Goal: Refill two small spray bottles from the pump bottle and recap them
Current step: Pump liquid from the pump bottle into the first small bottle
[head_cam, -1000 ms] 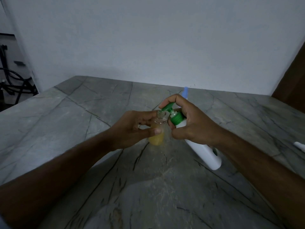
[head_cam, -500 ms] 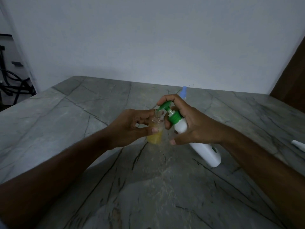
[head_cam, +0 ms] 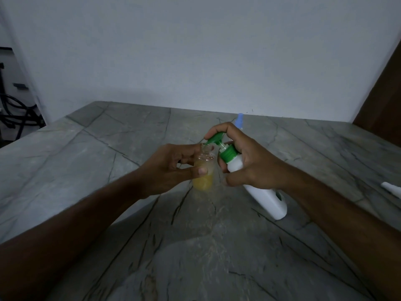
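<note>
Here the right hand [head_cam: 249, 161] grips the tilted white pump bottle [head_cam: 258, 187], green spout [head_cam: 213, 139] directly over the open clear yellow-filled spray bottle [head_cam: 204, 170] the left hand [head_cam: 171, 168] clasps upright.

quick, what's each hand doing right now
Left hand: closed on the small clear bottle, uncapped.
Right hand: closed on the tilted white pump bottle, forefinger on the green pump head.

No text, brand, number or sign can be read anywhere. A small dark green mark is seen low on the white plastic pump bottle with the green pump head [head_cam: 262, 193], but it is too small and blurred for any lettering to be made out.
</note>
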